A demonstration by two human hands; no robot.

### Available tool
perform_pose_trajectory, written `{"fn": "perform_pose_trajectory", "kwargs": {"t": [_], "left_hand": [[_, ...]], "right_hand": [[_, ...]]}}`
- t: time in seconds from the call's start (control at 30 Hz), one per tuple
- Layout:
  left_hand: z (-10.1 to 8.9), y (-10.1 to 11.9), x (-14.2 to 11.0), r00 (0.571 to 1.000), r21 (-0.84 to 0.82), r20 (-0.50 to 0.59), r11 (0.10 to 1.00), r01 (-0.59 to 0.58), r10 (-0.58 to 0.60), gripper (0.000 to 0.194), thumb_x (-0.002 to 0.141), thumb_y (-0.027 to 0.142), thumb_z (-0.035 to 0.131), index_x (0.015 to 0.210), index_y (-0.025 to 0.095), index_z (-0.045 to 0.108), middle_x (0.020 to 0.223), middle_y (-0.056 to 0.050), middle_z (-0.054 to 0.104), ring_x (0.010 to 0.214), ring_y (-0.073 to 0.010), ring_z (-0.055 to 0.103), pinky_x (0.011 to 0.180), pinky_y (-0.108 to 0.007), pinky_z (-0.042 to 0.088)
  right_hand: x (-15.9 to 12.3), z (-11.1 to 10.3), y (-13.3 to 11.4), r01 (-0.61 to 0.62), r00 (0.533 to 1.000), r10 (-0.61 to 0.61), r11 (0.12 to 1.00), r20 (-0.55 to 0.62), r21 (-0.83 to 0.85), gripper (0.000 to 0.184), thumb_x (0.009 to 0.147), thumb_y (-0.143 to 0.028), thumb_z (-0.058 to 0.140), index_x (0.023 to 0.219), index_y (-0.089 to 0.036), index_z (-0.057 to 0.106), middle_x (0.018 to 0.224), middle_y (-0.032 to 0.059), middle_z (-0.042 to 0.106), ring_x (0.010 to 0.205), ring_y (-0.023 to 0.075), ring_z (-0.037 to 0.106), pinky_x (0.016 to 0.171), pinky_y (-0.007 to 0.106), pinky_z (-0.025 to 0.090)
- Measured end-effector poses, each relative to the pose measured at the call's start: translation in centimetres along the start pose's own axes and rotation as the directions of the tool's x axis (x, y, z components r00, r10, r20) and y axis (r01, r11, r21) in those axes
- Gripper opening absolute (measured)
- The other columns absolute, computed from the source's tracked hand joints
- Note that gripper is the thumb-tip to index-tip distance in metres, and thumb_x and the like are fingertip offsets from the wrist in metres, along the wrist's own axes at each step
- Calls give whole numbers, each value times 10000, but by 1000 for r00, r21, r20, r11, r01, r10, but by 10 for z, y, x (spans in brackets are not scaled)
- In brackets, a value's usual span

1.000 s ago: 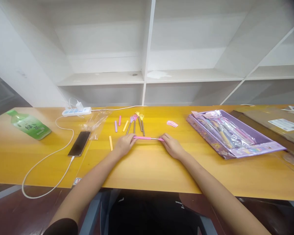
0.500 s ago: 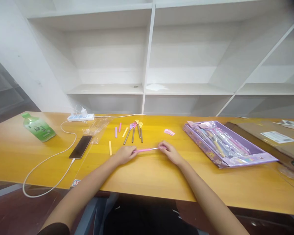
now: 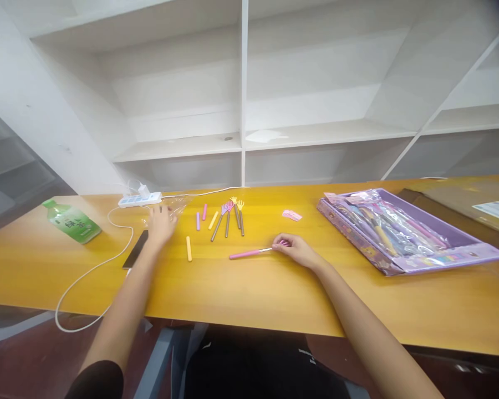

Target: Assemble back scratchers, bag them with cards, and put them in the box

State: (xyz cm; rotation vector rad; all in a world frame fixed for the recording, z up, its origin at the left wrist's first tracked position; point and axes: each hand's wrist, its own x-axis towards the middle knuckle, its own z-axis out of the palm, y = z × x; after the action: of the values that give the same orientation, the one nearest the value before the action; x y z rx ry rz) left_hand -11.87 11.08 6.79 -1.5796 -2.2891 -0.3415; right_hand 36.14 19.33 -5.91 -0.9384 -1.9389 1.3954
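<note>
My right hand [image 3: 294,249] is closed around the head end of a pink back scratcher [image 3: 245,254]; its pink handle and a short metal rod point left over the table. My left hand [image 3: 161,223] reaches over the clear plastic wrappers [image 3: 177,205], just past the phone [image 3: 136,249], fingers stretched out and slightly blurred. Whether it touches the wrappers I cannot tell. Between the hands lie several small back scratchers [image 3: 229,216] with hand-shaped heads and bare metal rods. Beside them are loose handle sleeves: purple [image 3: 198,221], pink [image 3: 204,211] and yellow [image 3: 188,249].
A purple box [image 3: 382,195] of bagged back scratchers stands at the right, beside a cardboard box [image 3: 449,205]. Small pink pieces [image 3: 291,214] lie near the table's middle. At the left are a green bottle [image 3: 72,221], a white cable [image 3: 60,299] and a power strip [image 3: 139,200].
My left hand has let go of the back scratcher's handle and moved left to the plastic wrappers. My right hand still holds the head end. The view has shifted slightly.
</note>
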Motion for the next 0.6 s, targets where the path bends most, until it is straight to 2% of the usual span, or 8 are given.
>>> {"fn": "perform_pose_trajectory", "kwargs": {"t": [0.07, 0.13, 0.23, 0.3, 0.37, 0.47, 0.6], "left_hand": [[1, -27, 14, 983, 126, 172, 991, 49, -70, 577, 910, 405, 627, 1378, 68, 595, 1370, -306, 584, 1334, -477, 521, 1113, -554, 418], [4, -44, 21, 934, 181, 334, 981, 66, -125, 716, 875, 478, 655, 1429, 35, 555, 1396, -340, 578, 1361, -498, 529, 1120, -554, 419], [8, -55, 22, 879, 132, 469, 991, 25, -85, 732, 829, 451, 666, 1450, 85, 540, 1339, -264, 672, 1275, -413, 640, 1053, -459, 494], [7, -56, 20, 875, 98, 482, 995, 1, -48, 643, 808, 367, 653, 1397, 121, 578, 1251, -197, 736, 1165, -342, 702, 976, -389, 533], [4, -56, 20, 885, 87, 465, 996, -13, -29, 532, 799, 296, 626, 1308, 141, 628, 1164, -158, 770, 1078, -305, 727, 925, -361, 546], [-5, -51, 21, 907, 76, 420, 996, -47, 11, 404, 795, 237, 597, 1183, 163, 680, 1072, -129, 786, 1035, -297, 729, 909, -363, 546], [-25, -44, 24, 934, 61, 349, 993, -100, 73, 327, 831, 238, 571, 1125, 170, 699, 1076, -122, 777, 1069, -297, 708, 951, -377, 536]], "right_hand": [[0, 0, 0, -1, 1000, 1, 1000, -2, 2, 413, 839, -608, 748, 892, -200, 721, 880, 36, 727, 814, 204, 634, 784, 329, 499], [1, 0, 1, 0, 1000, 0, 1000, -7, 4, 396, 844, -592, 745, 893, -200, 726, 887, 36, 726, 817, 203, 629, 778, 327, 489], [1, 0, 1, 1, 1000, 0, 1000, -8, 13, 402, 844, -597, 740, 893, -198, 728, 863, 28, 712, 804, 196, 616, 767, 321, 477], [1, 0, 1, -3, 1000, 3, 1000, -13, 21, 417, 836, -610, 743, 886, -196, 727, 832, 20, 697, 785, 190, 604, 752, 314, 472], [2, 0, 0, -8, 1000, 8, 1000, -22, 24, 428, 828, -620, 751, 880, -196, 729, 811, 15, 686, 767, 183, 592, 735, 307, 469], [2, 0, -2, -6, 1000, 6, 1000, -27, 24, 435, 826, -627, 758, 874, -196, 735, 803, 15, 684, 761, 182, 587, 726, 303, 467], [3, 0, -2, -2, 1000, 3, 999, -27, 36, 451, 821, -643, 761, 869, -195, 739, 793, 15, 686, 760, 185, 590, 728, 307, 468]]}}
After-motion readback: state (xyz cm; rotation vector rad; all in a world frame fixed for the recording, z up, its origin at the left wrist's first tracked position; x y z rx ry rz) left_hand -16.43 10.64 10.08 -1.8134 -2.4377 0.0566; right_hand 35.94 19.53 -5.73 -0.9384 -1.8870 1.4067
